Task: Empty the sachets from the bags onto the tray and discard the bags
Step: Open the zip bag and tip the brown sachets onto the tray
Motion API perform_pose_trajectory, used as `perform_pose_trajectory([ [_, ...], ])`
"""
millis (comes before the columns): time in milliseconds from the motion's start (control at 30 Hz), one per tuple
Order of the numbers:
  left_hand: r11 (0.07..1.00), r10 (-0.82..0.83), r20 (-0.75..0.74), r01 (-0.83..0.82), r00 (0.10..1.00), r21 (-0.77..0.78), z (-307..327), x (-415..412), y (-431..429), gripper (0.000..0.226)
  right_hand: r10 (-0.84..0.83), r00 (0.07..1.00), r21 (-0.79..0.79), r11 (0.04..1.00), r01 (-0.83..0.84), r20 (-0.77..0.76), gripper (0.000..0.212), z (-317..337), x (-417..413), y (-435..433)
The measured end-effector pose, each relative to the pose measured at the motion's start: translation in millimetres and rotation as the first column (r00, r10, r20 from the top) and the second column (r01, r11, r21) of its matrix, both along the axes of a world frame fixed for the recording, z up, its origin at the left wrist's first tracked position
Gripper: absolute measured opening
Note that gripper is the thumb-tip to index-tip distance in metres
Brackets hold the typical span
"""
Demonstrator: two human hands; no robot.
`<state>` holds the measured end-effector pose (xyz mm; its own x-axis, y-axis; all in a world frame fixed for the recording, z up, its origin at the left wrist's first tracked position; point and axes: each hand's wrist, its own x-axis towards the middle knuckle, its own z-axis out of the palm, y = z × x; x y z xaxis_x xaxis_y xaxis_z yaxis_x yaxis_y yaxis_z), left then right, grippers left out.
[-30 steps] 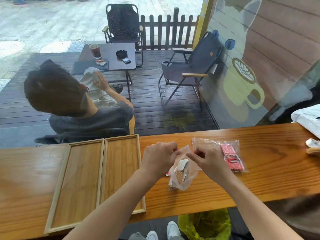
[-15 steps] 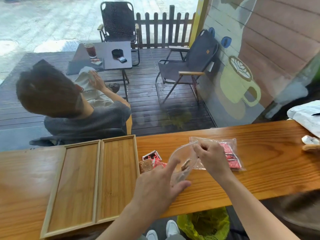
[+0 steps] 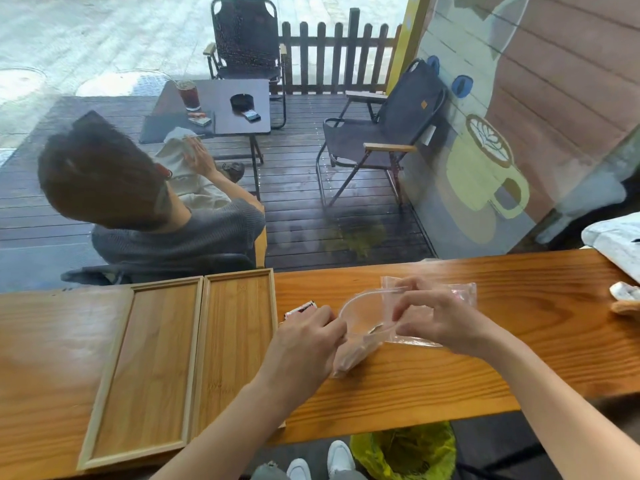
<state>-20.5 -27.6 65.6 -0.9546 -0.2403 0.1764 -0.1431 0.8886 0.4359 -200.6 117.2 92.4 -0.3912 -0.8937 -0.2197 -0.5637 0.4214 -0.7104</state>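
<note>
A clear zip bag (image 3: 360, 336) lies on the wooden counter with its mouth pulled open. My right hand (image 3: 438, 317) pinches the mouth's far rim. My left hand (image 3: 304, 344) grips the near rim, fingers at the opening. Sachets show dimly inside the bag's lower end. Under my right hand lies a second clear bag (image 3: 460, 292), mostly hidden. A red-and-white sachet (image 3: 300, 309) lies on the counter beside the tray, partly covered by my left hand. The two-compartment wooden tray (image 3: 202, 341) sits to the left with nothing in it.
A bin lined with a yellow-green bag (image 3: 405, 452) stands on the floor below the counter edge. White cloth (image 3: 616, 242) and a small object (image 3: 625, 299) lie at the counter's right end. Beyond the window a person (image 3: 138, 209) sits at an outdoor table.
My left hand went from hovering open in front of the bag to gripping its near rim. The bag's mouth is now wider. The loose sachets by the tray are mostly covered.
</note>
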Motion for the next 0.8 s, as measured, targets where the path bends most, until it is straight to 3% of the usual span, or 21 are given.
perform_pose_trajectory([
  [200,0.972,0.091,-0.006,-0.088,0.996,0.22,-1,1,-12,0.011,-0.058,0.998,-0.108,0.993,0.055,-0.021,0.014,5,-11,-1],
  [400,0.892,0.165,0.0,-0.149,0.986,0.428,6,5,-23,0.007,-0.084,0.995,-0.294,0.954,0.063,-0.058,0.03,2,-10,-6],
  [600,0.859,0.233,0.008,-0.21,0.973,0.468,27,18,-37,0.008,-0.007,0.998,-0.432,0.902,0.031,0.057,0.013,11,-4,-29],
  [800,0.835,0.409,-0.053,-0.35,0.911,0.424,45,55,-50,0.011,0.145,0.986,-0.443,0.892,-0.092,0.087,0.008,12,16,-67],
])
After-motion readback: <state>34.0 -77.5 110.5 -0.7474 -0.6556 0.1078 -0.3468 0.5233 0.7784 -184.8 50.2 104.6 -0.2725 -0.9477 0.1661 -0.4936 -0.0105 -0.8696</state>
